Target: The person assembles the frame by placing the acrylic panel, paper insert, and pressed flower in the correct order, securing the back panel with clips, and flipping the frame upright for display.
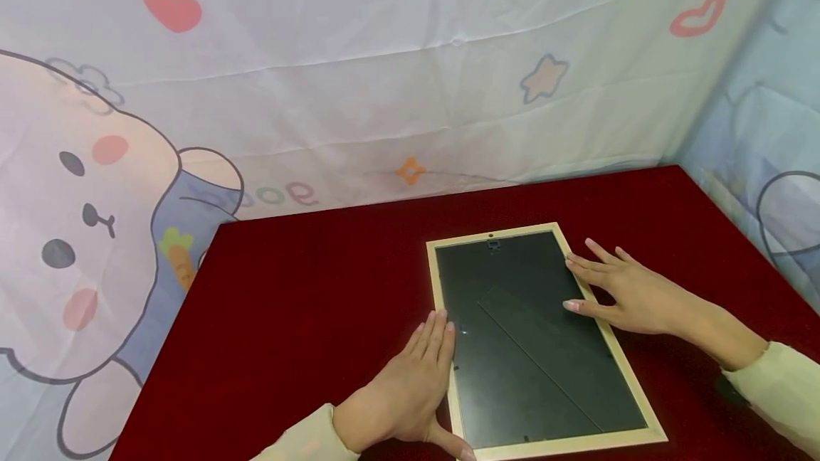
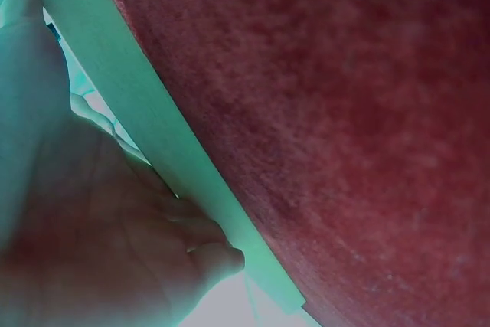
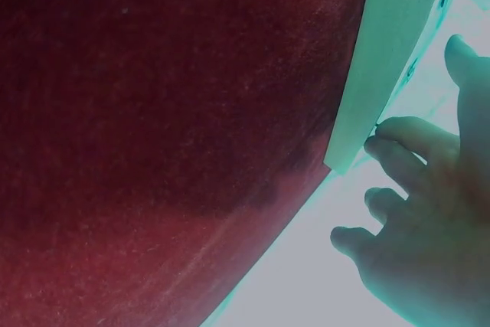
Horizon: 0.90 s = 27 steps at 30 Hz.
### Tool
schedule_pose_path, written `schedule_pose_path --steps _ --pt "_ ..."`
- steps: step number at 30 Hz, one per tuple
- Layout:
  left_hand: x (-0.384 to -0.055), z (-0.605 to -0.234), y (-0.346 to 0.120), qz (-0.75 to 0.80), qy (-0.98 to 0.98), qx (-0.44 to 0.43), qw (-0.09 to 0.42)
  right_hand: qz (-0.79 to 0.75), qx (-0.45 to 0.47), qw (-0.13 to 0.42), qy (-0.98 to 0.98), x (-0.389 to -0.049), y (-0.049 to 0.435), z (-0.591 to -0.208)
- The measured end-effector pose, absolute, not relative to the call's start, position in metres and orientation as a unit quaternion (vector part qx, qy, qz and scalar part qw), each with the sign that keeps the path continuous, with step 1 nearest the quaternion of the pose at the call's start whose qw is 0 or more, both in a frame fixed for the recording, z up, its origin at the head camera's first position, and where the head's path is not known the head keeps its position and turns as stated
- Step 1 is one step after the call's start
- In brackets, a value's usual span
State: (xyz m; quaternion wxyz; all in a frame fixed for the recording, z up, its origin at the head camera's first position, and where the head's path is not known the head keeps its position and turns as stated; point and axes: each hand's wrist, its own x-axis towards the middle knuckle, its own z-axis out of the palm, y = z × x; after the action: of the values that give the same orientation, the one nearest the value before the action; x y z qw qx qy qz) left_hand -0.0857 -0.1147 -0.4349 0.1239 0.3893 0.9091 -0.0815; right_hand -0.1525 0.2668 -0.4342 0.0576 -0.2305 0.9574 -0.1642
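Note:
A pale wooden picture frame lies back side up on the red cloth, to the right of centre in the head view. Its dark backing board has a diagonal line across it and a small metal hanger at the far end. My left hand lies along the left rail with straight fingers, its thumb at the near left corner. My right hand spreads over the right rail, fingertips at the wood and thumb over the board. Both wrist views show a wooden rail beside the hand.
Red cloth covers the table around the frame. Behind the table's far edge hangs a pale printed curtain with hearts, stars and a cartoon animal. Another bluish curtain hangs along the right side.

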Motion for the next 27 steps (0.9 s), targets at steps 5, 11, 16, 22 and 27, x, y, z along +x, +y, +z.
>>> schedule_pose_path --steps 5,11,16,22,27 --pt "-0.089 -0.436 -0.115 -0.074 0.909 0.389 0.131 -0.163 -0.228 0.051 0.959 -0.155 0.266 -0.435" --pt "-0.088 -0.436 -0.115 -0.068 0.910 0.387 0.131 -0.155 -0.226 0.043 0.961 -0.155 0.260 -0.434" --pt "-0.087 -0.436 -0.116 -0.078 0.911 0.386 0.121 -0.130 -0.229 0.030 0.964 -0.156 0.253 -0.434" --pt "-0.083 -0.436 -0.118 -0.101 0.909 0.390 0.105 -0.119 -0.232 0.023 0.965 -0.156 0.246 -0.435" --pt "-0.086 -0.436 -0.117 -0.095 0.908 0.393 0.108 -0.146 -0.229 0.045 0.961 -0.163 0.247 -0.429"
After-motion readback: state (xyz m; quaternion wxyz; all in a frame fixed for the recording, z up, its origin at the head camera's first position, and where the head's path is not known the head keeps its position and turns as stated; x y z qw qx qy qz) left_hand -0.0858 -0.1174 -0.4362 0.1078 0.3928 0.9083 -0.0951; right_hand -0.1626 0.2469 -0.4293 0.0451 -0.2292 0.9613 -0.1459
